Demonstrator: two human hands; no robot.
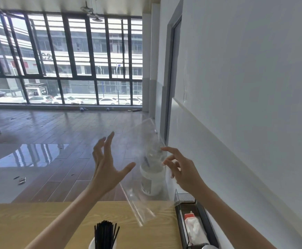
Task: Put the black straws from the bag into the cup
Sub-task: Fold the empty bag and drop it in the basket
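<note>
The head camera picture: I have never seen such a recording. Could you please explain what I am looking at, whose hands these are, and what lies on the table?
There is no machine here. A person wears one wide-angle camera on the head, and it looks forward and down, so you see their own two bare arms reaching out.

The left hand is open, with fingers spread, and holds nothing. The right hand touches a clear plastic bag with its fingertips; the bag is raised in the air and looks empty.

Below is a wooden table. Near its front edge stands a white cup with many black straws standing in it. At the right, against the wall, is a black tray with a white tissue pack inside.

Behind are a wooden floor and large windows.
</note>
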